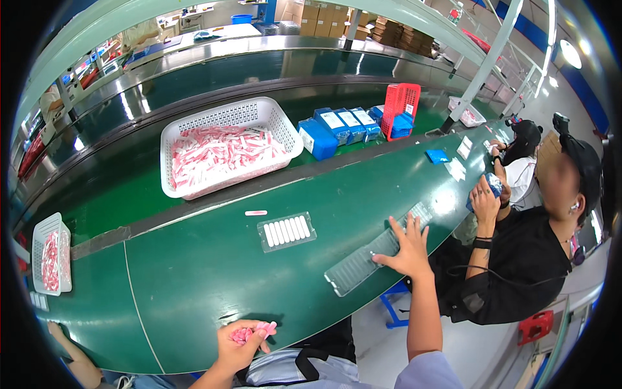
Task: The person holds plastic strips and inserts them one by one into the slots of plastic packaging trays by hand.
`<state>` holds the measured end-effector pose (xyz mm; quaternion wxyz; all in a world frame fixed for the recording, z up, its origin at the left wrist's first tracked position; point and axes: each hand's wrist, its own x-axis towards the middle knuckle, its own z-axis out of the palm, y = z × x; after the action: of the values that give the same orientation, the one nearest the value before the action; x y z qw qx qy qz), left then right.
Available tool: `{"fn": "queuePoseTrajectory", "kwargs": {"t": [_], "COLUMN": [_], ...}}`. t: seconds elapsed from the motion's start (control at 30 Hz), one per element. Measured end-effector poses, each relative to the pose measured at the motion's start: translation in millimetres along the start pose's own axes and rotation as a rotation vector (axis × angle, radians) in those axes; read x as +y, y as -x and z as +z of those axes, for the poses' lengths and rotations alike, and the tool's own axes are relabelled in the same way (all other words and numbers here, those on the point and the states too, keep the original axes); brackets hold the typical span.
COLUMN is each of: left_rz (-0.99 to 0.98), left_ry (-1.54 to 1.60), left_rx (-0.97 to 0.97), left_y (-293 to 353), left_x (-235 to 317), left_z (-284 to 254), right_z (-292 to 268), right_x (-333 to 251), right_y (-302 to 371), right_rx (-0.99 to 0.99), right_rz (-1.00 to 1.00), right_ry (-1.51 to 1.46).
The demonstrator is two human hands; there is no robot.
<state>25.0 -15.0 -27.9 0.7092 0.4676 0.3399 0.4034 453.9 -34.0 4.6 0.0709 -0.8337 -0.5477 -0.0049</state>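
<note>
My left hand (227, 353), at the table's near edge, is closed around a bunch of small pink-and-white sticks (241, 335). Farther right, my right hand (411, 254) has its fingers spread over clear plastic trays (350, 273) with ridged slots; thumb and fingertips appear to touch them. Part of these trays is hidden under that hand. Between and beyond my hands lies another clear tray (312, 241), with a row of several white sticks in its slots. A single pink stick (256, 212) rests on the green table just past it.
A white basket (285, 123) heaped with pink-and-white sticks stands at the back, a smaller one (65, 259) at far left. Blue packs (330, 126) and a red basket (402, 104) stand back right. A co-worker (518, 272) sits close on my right; another person's arm (78, 360) is at lower left.
</note>
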Motion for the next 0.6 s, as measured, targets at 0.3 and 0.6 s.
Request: {"fn": "queuePoseTrajectory", "kwargs": {"t": [0.3,0.6], "left_rz": [-0.113,-0.116], "left_ry": [0.040,0.053], "left_rx": [0.053,0.060], "left_y": [-4,-25], "left_x": [16,75], "left_z": [-3,-32], "right_z": [26,32], "right_x": [-117,-221], "right_y": [49,66], "right_rx": [0.199,0.161], "right_rz": [0.093,-0.044], "right_ry": [-0.039,0.020]}}
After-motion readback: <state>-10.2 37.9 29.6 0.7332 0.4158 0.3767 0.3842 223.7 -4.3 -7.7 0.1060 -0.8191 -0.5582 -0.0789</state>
